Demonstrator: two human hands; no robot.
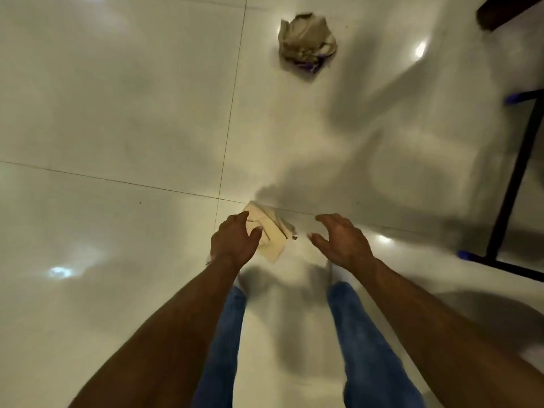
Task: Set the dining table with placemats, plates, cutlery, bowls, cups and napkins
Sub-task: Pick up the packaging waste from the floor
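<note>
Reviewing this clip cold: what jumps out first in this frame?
Two bare forearms reach down over a glossy white tiled floor. The left hand touches a folded cream napkin at centre frame, though whether it has a grip is unclear; the right hand hangs open beside it. Farther off, near the top, a crumpled beige cloth lies alone, and dark furniture legs stand at the right edge.
</note>
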